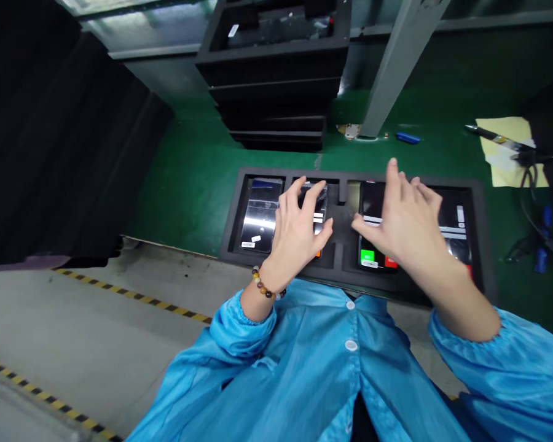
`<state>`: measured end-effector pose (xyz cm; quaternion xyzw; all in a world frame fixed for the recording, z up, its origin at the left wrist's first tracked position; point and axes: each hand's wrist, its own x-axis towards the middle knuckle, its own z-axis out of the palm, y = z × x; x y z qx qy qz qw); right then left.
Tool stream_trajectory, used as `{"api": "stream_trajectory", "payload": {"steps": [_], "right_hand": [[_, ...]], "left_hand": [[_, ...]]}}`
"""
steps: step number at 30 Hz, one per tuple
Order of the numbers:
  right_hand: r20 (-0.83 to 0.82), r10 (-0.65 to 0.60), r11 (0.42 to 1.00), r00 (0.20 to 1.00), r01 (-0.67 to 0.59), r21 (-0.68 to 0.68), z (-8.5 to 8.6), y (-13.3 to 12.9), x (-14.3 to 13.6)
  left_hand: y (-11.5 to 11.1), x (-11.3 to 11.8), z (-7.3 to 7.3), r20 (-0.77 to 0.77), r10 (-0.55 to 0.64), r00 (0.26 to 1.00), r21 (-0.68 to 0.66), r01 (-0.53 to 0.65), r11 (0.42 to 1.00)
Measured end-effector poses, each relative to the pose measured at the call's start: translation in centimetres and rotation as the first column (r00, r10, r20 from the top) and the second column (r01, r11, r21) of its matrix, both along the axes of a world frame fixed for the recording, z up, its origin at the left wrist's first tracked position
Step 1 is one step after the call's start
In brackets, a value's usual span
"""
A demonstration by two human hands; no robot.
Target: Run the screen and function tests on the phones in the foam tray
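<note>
A black foam tray (233, 212) lies across the bench in front of me, with several smartphones in its slots. My left hand (297, 230) is over the second phone (320, 215) from the left, fingers apart and holding nothing; whether a fingertip touches the glass I cannot tell. Just left of it lies a phone (260, 212) with a dark, glossy screen. Spread fingers of my right hand (408, 218) hover over a phone (372, 239) showing a green and a red block. Partly behind that hand is the rightmost phone (458, 215), its screen showing white bars.
Behind the tray rises a stack of black foam trays (276, 92). A grey metal post (394, 67) stands beside it, near a blue pen cap (408, 138). At right, a pen (498, 136) lies on yellow paper (507, 169) near cables (529, 184). Black covering (64, 135) fills the left.
</note>
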<state>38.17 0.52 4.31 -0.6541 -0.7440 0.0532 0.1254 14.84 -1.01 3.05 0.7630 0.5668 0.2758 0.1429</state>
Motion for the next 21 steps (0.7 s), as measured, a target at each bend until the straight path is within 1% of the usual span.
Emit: {"api": "stream_trajectory", "payload": {"steps": [2,4,6,8,10,12,15,17,19,21], "right_hand": [[-0.082,0.007,0.997,0.997,-0.013,-0.075,0.8,0.3,2.5],[-0.160,-0.007,0.990,0.987,-0.016,-0.142,1.3,0.5,5.4],[-0.214,-0.035,0.987,0.976,0.001,-0.158,1.4,0.6,7.8],[-0.250,-0.031,0.987,0.968,-0.010,-0.159,1.2,0.5,8.8],[-0.265,0.008,0.986,0.964,-0.051,-0.157,1.0,0.5,8.0],[-0.243,0.048,0.988,0.969,-0.082,-0.132,0.8,0.7,5.9],[-0.121,0.088,0.995,0.989,-0.092,-0.030,0.5,1.4,2.3],[-0.042,0.122,0.992,0.992,-0.121,0.040,0.4,1.6,1.0],[-0.018,0.157,0.985,0.987,-0.156,0.078,0.5,0.9,1.2],[-0.066,0.128,0.982,0.990,-0.117,0.150,0.5,-1.2,2.9]], "left_hand": [[0.0,-0.2,-0.1,0.035,0.009,0.999,0.009,-0.009,1.000],[0.0,-0.4,-0.3,0.064,0.015,0.998,0.017,-0.016,1.000],[0.0,-0.4,-0.4,0.082,0.019,0.996,0.016,-0.020,1.000],[0.0,-0.4,-0.4,0.087,0.021,0.996,0.002,-0.022,1.000],[0.0,-0.4,-0.2,0.087,0.019,0.996,-0.007,-0.018,1.000],[0.0,-0.8,0.0,0.091,0.021,0.996,-0.001,-0.021,1.000],[-0.3,-2.0,0.3,0.090,0.022,0.996,0.036,-0.025,0.999],[-0.7,-3.3,0.6,0.075,0.004,0.997,0.071,-0.009,0.997],[-1.3,-4.7,0.8,0.051,-0.021,0.998,0.108,0.016,0.994],[-2.1,-6.1,0.9,0.016,-0.067,0.998,0.132,0.064,0.989]]}}
